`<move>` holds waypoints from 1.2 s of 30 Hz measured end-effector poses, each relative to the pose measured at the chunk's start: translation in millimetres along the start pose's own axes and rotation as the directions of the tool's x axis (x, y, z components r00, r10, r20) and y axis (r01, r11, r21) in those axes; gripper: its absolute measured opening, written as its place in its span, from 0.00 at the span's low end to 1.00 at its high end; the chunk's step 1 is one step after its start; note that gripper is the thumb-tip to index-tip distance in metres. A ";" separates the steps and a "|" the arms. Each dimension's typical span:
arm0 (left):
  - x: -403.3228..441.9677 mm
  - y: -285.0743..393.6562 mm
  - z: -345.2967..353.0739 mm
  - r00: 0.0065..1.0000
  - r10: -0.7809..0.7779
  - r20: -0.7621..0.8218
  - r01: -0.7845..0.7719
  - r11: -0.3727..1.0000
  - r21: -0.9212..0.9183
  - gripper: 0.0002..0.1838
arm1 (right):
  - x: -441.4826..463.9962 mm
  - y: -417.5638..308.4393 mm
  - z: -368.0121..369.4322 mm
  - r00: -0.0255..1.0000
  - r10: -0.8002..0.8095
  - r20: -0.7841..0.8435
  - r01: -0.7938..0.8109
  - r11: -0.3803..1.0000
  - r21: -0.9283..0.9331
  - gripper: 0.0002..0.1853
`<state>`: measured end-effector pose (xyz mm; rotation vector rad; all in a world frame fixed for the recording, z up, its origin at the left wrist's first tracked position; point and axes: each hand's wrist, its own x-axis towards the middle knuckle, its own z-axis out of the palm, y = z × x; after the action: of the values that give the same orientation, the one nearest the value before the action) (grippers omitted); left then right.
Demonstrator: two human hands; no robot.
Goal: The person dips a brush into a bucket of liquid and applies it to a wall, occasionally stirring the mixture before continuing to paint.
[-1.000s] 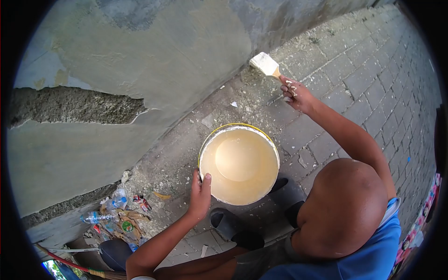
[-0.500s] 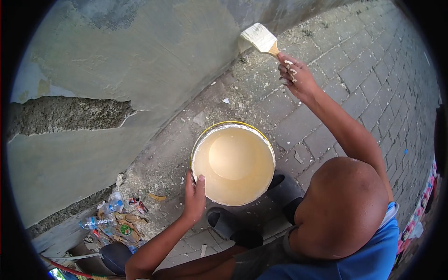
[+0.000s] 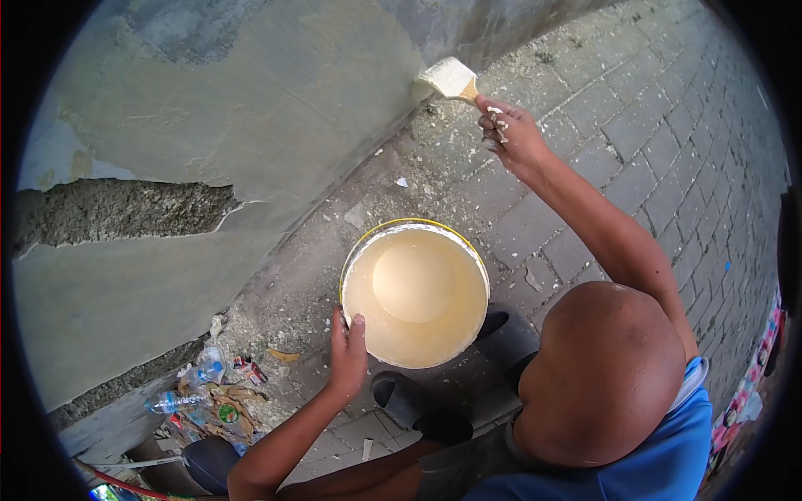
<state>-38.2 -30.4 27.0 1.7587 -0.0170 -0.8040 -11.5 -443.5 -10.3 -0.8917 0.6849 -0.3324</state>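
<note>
My right hand (image 3: 514, 136), spattered with paint, grips the wooden handle of a wide paintbrush (image 3: 449, 78). The pale bristles touch the foot of the grey wall (image 3: 326, 92), just above the paving. My left hand (image 3: 347, 355) holds the near-left rim of a paint bucket (image 3: 357, 250), thumb inside and fingers outside. Cream paint (image 3: 413, 284) lies in the bottom of the bucket, which stands upright on the ground in front of my feet.
Rough bare masonry (image 3: 134, 209) shows where the wall's plaster is broken. Plastic bottles (image 3: 180, 401) and other litter lie by the wall at lower left. Flakes and crumbs are scattered over the grey pavers (image 3: 585, 184). Dark shoes (image 3: 507, 334) stand right beside the bucket.
My right hand has moved the paintbrush a little to the left and down along the base of the wall. My left hand stays on the bucket rim.
</note>
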 end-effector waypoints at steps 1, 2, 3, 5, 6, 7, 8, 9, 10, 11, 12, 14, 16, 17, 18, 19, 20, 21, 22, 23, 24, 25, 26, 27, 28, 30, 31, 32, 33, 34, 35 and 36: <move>-0.2 -0.2 0.3 1.000 0.003 0.004 -0.003 1.000 -0.010 0.22 | -8.5 1.9 -2.9 1.000 -0.005 -0.004 0.005 1.000 0.016 0.10; -0.6 1.2 1.0 1.000 -0.001 0.003 0.001 1.000 0.005 0.22 | -12.6 3.2 -5.3 1.000 -0.012 -0.008 0.012 0.999 0.035 0.10; -0.9 3.9 1.1 1.000 -0.003 0.004 0.003 1.000 0.023 0.22 | -11.6 7.2 -9.2 0.999 0.024 -0.030 -0.024 1.000 0.004 0.10; -1.1 5.5 1.3 1.000 -0.013 0.005 0.013 0.999 0.034 0.23 | -4.9 20.4 -20.3 0.993 0.089 -0.079 -0.094 0.994 -0.060 0.09; -1.4 4.7 1.2 1.000 -0.019 0.004 0.019 0.999 0.026 0.23 | 0.5 26.2 -22.1 0.987 0.114 -0.115 -0.125 0.988 -0.094 0.09; -0.8 4.2 1.0 1.000 -0.023 0.003 0.023 1.000 0.019 0.23 | 7.2 30.5 -19.5 0.979 0.134 -0.152 -0.154 0.980 -0.127 0.09; -0.2 3.3 0.8 1.000 -0.017 0.003 0.017 1.000 0.019 0.24 | 15.2 32.9 -17.7 0.970 0.155 -0.189 -0.185 0.970 -0.156 0.09; 0.1 1.6 0.1 1.000 -0.013 0.003 0.013 1.000 0.021 0.24 | 24.3 29.3 -13.6 0.978 0.129 -0.163 -0.153 0.978 -0.143 0.09; 0.2 0.6 -0.5 1.000 -0.013 0.003 0.013 1.000 0.025 0.25 | 34.0 24.4 -7.5 0.984 0.107 -0.139 -0.125 0.984 -0.128 0.09; -0.2 0.1 -0.6 1.000 -0.022 -0.007 0.022 1.000 0.019 0.25 | 39.0 24.5 -2.1 0.989 0.087 -0.117 -0.100 0.989 -0.113 0.09; -0.9 -0.9 -0.4 0.999 -0.033 -0.018 0.033 0.999 0.013 0.26 | 23.5 6.5 14.2 0.991 0.071 -0.117 -0.081 0.994 -0.078 0.09; 0.0 -2.1 -1.4 0.999 -0.036 -0.022 0.036 0.999 0.002 0.27 | 4.9 -12.5 13.6 1.000 -0.018 0.002 0.018 1.000 -0.006 0.10; -0.1 -4.0 -1.2 0.999 -0.026 -0.018 0.026 1.000 -0.014 0.27 | -8.3 -18.4 9.0 0.997 -0.065 0.045 0.064 0.997 0.037 0.10; -0.6 -4.9 -0.7 0.999 -0.030 -0.020 0.030 0.999 -0.011 0.27 | -15.4 -19.1 6.7 0.997 -0.067 0.028 0.065 0.997 0.047 0.10; -0.1 -4.7 -1.0 0.999 -0.032 -0.019 0.032 0.999 -0.005 0.27 | -19.3 -19.8 3.8 0.997 -0.071 0.010 0.071 0.996 0.059 0.11; 0.9 -3.6 -1.7 0.999 -0.030 -0.017 0.030 1.000 0.003 0.27 | -18.0 -14.7 -1.7 0.999 -0.020 -0.029 0.021 0.999 0.033 0.11; 1.9 -2.0 -2.4 1.000 -0.030 -0.004 0.030 1.000 0.001 0.27 | -13.4 -2.4 -9.8 0.997 0.030 -0.068 -0.029 1.000 0.008 0.11; 2.0 -0.4 -2.9 0.999 -0.031 0.010 0.031 1.000 -0.001 0.27 | -8.2 10.3 -16.7 0.991 0.079 -0.108 -0.081 0.997 -0.015 0.11; 1.8 0.8 -2.9 0.999 -0.032 0.021 0.032 0.999 -0.004 0.26 | -2.2 19.9 -19.9 0.980 0.121 -0.159 -0.136 0.987 -0.086 0.11; 1.9 0.8 -2.9 0.999 -0.035 0.012 0.035 0.999 0.000 0.26 | 7.2 27.8 -21.8 0.977 0.131 -0.168 -0.152 0.981 -0.121 0.11; 2.6 -0.4 -3.2 0.999 -0.038 0.002 0.038 0.999 0.004 0.26 | 16.5 32.9 -17.8 0.974 0.140 -0.176 -0.168 0.974 -0.154 0.11; 3.0 -1.9 -3.0 0.999 -0.044 -0.007 0.044 0.999 0.009 0.26 | 20.9 32.4 -9.7 0.970 0.152 -0.188 -0.187 0.965 -0.186 0.12; 3.5 -3.5 -3.0 1.000 -0.028 -0.002 0.028 0.999 0.025 0.26 | 26.8 31.5 -1.6 0.978 0.127 -0.163 -0.153 0.976 -0.155 0.12; 3.5 -5.3 -4.1 1.000 -0.016 0.003 0.016 0.999 0.043 0.26 | 27.8 24.7 12.1 0.985 0.105 -0.141 -0.122 0.985 -0.120 0.12; 2.4 -5.9 -5.5 1.000 -0.006 0.007 0.006 0.998 0.061 0.26 | 24.2 16.8 19.9 0.989 0.084 -0.119 -0.094 0.992 -0.084 0.11; 1.3 -4.8 -4.3 1.000 -0.024 -0.001 0.024 0.999 0.026 0.26 | 4.3 -4.0 23.8 0.999 0.034 0.010 -0.034 0.999 0.014 0.11; 0.4 -4.2 -2.5 0.999 -0.033 -0.005 0.033 0.999 0.004 0.27 | -7.3 -13.7 25.1 0.997 0.004 0.073 -0.009 0.998 0.062 0.11; -0.2 -2.5 -0.6 0.999 -0.046 -0.006 0.045 0.999 -0.016 0.26 | -16.5 -21.0 24.8 0.994 -0.028 0.102 0.019 0.996 0.089 0.10; -0.6 0.2 1.2 0.998 -0.055 -0.008 0.055 0.998 -0.035 0.26 | -20.5 -17.6 21.2 0.998 -0.007 0.066 0.002 0.997 0.078 0.10; -0.5 2.7 2.0 0.998 -0.063 -0.008 0.063 0.997 -0.052 0.26 | -23.3 -11.8 16.8 1.000 0.011 0.028 -0.013 0.997 0.071 0.10; -0.1 4.7 2.5 0.998 -0.064 -0.010 0.064 0.997 -0.041 0.27 | -23.6 -5.4 12.1 1.000 0.026 -0.011 -0.026 0.997 0.067 0.10; -0.1 6.9 2.8 0.998 -0.065 -0.010 0.065 0.998 -0.027 0.27 | -19.4 7.3 5.4 0.994 0.083 -0.076 -0.080 0.996 0.047 0.10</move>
<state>-37.1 -35.3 32.6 1.7455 0.0585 -0.8374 -22.4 -425.6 -5.9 -0.8099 0.7808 -0.3094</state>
